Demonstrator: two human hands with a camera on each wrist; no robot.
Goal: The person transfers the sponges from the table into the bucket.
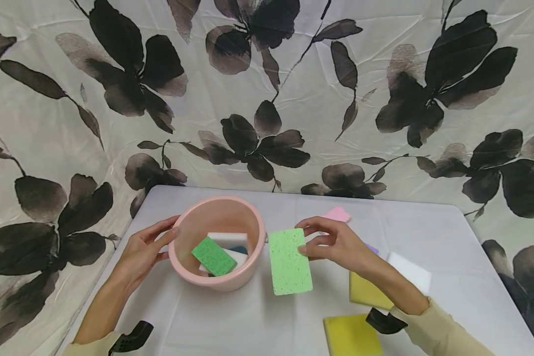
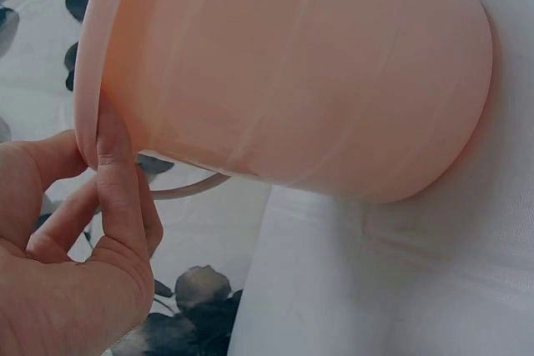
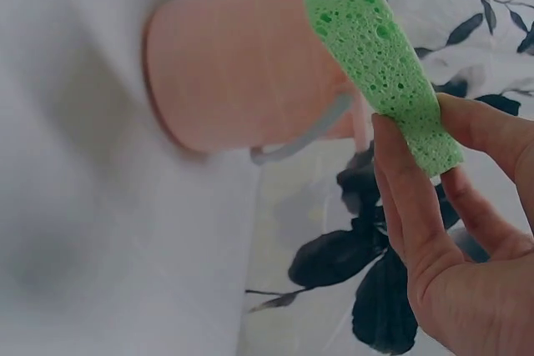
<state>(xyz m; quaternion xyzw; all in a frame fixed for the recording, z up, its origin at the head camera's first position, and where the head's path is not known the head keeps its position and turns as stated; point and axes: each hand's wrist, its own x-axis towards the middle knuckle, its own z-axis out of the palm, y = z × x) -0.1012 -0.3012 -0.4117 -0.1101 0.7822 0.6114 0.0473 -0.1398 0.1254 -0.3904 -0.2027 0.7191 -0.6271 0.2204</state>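
Observation:
A pink bucket [image 1: 184, 267] stands on the white table, its handle [image 3: 304, 135] hanging down on the far side. My left hand [image 1: 138, 254] pinches the bucket's rim at its left, thumb and fingers on either side of the lip in the left wrist view. Between the thumb and fingers of my right hand [image 1: 333, 244] is a light green sponge [image 1: 290, 262], held by its right edge just right of the bucket. Inside the bucket lie a darker green sponge [image 1: 214, 256], a white block [image 1: 227, 240] and other pieces partly hidden beneath.
Right of the bucket, a pink piece [image 1: 338, 214], a white piece [image 1: 410, 271] and a yellow sponge [image 1: 367, 290] lie partly behind my right arm. Another yellow sponge [image 1: 352, 336] is near the front. A floral cloth [image 1: 258, 99] hangs behind the table [image 1: 231, 324].

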